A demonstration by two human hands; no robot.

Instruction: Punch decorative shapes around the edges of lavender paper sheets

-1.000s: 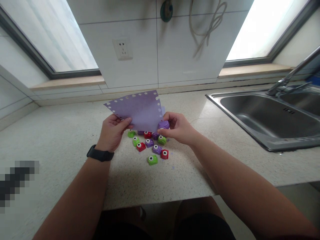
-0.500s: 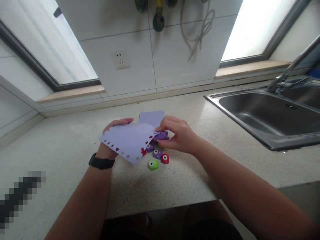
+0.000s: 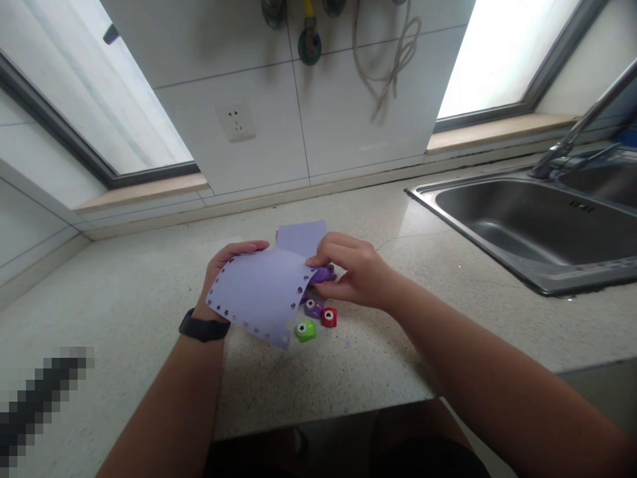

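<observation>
A pale lilac sheet of paper [image 3: 261,285] with small shapes punched along its edges is tilted above the counter. My left hand [image 3: 239,251] supports it from the left, fingers extended behind its far edge and thumb hidden beneath. My right hand [image 3: 348,265] grips a purple craft punch [image 3: 326,273] at the sheet's right corner, thumb and fingers closed around it; the slot of the punch is hidden. Just below, another purple punch [image 3: 312,307], a red punch [image 3: 329,317] and a green punch [image 3: 305,330] lie on the counter.
Behind the hands lies a stack of lilac paper [image 3: 301,236] with a bit of red at its left edge. A steel sink [image 3: 497,219] with a faucet [image 3: 557,156] is on the right. The speckled counter [image 3: 348,385] ends at its front edge near my body.
The sheet has turned and flattened, its near corner shifting right and covering some punches. The red seen through its holes is gone. My right hand stays on the purple punch.
</observation>
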